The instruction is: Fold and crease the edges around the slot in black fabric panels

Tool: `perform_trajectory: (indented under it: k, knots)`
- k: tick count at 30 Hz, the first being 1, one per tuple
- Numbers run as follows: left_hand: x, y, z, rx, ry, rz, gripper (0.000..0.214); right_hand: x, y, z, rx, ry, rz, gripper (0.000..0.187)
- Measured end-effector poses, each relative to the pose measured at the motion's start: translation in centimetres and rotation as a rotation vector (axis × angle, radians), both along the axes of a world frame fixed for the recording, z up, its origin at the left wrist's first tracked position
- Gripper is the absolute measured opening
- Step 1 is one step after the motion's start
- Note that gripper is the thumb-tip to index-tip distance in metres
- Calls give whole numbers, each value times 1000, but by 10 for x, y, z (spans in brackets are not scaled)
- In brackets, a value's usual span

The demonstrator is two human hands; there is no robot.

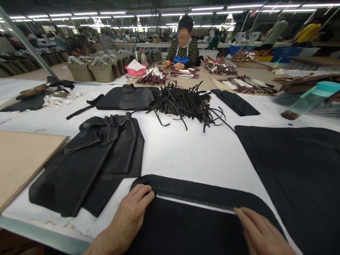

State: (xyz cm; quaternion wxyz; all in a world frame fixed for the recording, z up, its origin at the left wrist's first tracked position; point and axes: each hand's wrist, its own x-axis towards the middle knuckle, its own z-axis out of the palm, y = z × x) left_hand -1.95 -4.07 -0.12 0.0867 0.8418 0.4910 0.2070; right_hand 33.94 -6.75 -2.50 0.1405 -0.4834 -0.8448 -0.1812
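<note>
A black panel (190,231) with rounded far corners lies at the table's near edge, in front of me. Across its upper part runs a narrow white line (195,204), below a black border band (202,189). My left hand (132,212) is closed on the panel at the left end of that line, fingers curled. At the right end, my right hand (261,230) has its fingers pressed together on the black material; its thumb is hidden. Left of the panel lies a folded pile of black leather-like pieces (104,159). Another large black panel (302,175) is to the right.
A heap of thin black strips (183,103) lies farther back beside a flat black stack (110,98). A turquoise-lidded bottle (311,100) leans at right. A tan board (17,159) rests at left. Opposite sits a co-worker (184,49) among maroon-and-white bundles (154,75).
</note>
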Motion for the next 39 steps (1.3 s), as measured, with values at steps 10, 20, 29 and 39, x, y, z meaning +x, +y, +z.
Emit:
perform_trajectory:
  k: [10, 20, 29, 39]
  knots:
    - [38, -4, -10, 6, 208, -168, 49, -105, 8, -1, -134, 165, 76, 41]
    - [27, 23, -2, -237, -23, -11, 31, -138, 37, 18, -287, 224, 113, 16]
    - [30, 25, -3, -224, -44, 17, 33, -150, 48, -3, -191, 19, 232, 21]
    - [31, 29, -9, -93, 108, -61, 13, -148, 63, 10, -356, 70, 181, 18]
